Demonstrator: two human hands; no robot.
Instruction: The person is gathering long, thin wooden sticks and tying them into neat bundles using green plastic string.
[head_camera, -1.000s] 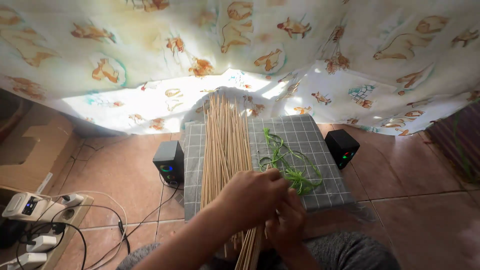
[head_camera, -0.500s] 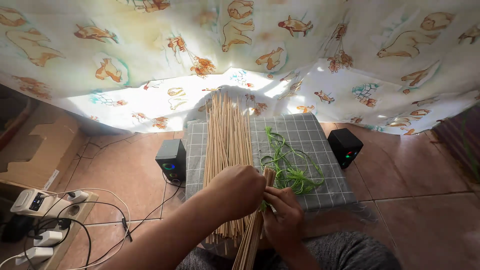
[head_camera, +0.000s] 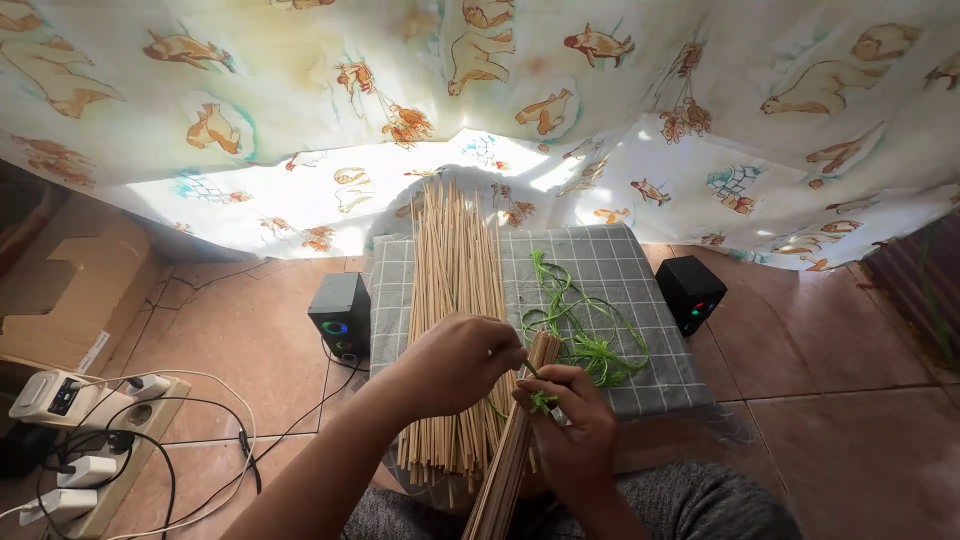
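Note:
My right hand (head_camera: 568, 432) grips a tight bundle of thin wooden sticks (head_camera: 512, 450) that points up and away from me. My left hand (head_camera: 455, 362) pinches a green raffia strand (head_camera: 538, 400) at the bundle's upper end, beside my right thumb. A large loose pile of long sticks (head_camera: 455, 290) lies lengthwise on a grey checked cloth pad (head_camera: 620, 270) under my left hand. A tangle of green raffia (head_camera: 585, 335) rests on the pad just right of the hands.
Two small black speakers flank the pad, one on the left (head_camera: 340, 318) and one on the right (head_camera: 688, 292). A power strip with plugs and cables (head_camera: 85, 440) sits at lower left on the tiled floor. A printed curtain (head_camera: 480, 110) hangs behind. A cardboard box (head_camera: 60, 290) stands at left.
The small bundle has come up into view in my right hand. My left hand moved left off it and now pulls a green strand at its top.

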